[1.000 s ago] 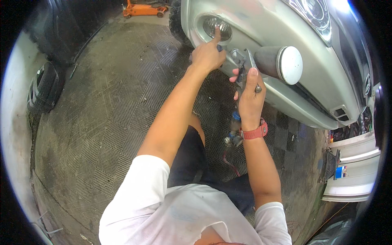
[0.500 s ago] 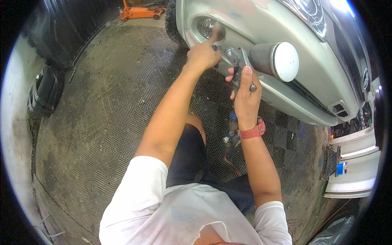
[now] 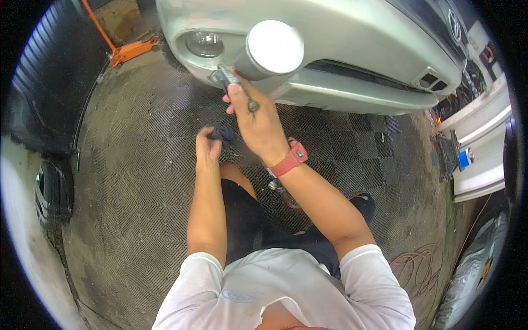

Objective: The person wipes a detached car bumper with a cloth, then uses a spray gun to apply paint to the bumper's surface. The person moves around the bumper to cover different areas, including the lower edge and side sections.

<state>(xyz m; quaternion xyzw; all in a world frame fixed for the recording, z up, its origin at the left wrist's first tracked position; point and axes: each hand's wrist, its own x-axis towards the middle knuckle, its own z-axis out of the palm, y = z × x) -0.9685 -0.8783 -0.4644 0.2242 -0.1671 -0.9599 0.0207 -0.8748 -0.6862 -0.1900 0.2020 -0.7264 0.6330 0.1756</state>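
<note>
The right hand (image 3: 261,125) is gripping a metal spray gun (image 3: 229,77), its grip closing around the handle with the thumb lying along the back, near a round knob. The gun's grey cup (image 3: 250,67) is standing out above the knuckles, tilting so that its round white lid (image 3: 276,45) is facing the camera. The spray gun is pointing away from the person, toward the silver-green bumper (image 3: 352,60) of a car, just below the round fog lamp (image 3: 204,44); whether it is touching the bumper, the view is not showing clearly. A red watch (image 3: 289,159) is circling the right wrist, and a metal fitting (image 3: 273,186) is partly showing beneath it.

The left hand (image 3: 207,145) is staying lower and nearer the body, its grip closing on a dark, bunched cloth (image 3: 224,135), which is sitting apart from the car and above the floor.

The patterned floor (image 3: 137,181) is spreading under both hands. An orange floor jack (image 3: 132,51) is standing at the upper left, a tyre (image 3: 53,190) is resting by the left wall, and a reddish hose (image 3: 419,269) is lying in loops at the lower right
</note>
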